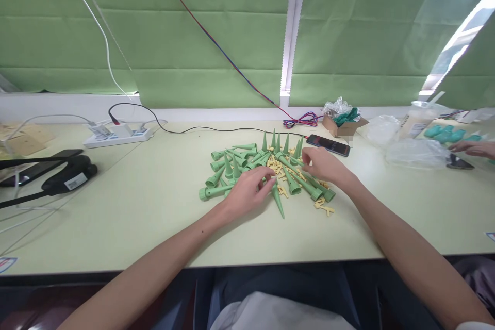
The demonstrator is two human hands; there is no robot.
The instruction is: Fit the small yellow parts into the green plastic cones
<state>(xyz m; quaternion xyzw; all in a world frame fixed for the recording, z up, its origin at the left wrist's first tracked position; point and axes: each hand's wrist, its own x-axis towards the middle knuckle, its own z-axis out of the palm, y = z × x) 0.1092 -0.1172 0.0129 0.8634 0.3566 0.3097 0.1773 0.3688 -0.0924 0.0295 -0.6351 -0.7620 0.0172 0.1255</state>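
Note:
A heap of green plastic cone spikes [232,165] lies on the pale table [154,216], some flat, several standing upright at the back. Small yellow plastic pieces [277,166] are scattered among them. My left hand [249,191] rests palm down on the near side of the heap, fingers curled over one green spike [277,201] whose tip points toward me. My right hand [323,165] hovers over the right side of the heap, fingers bent down and touching the green cones there.
A black phone [328,145] lies behind the heap. A white power strip [116,135] with cables sits at the back left, a black device [65,175] at the left. A cardboard box [344,125], plastic bags [413,152] and another person's hand [474,149] are at the right.

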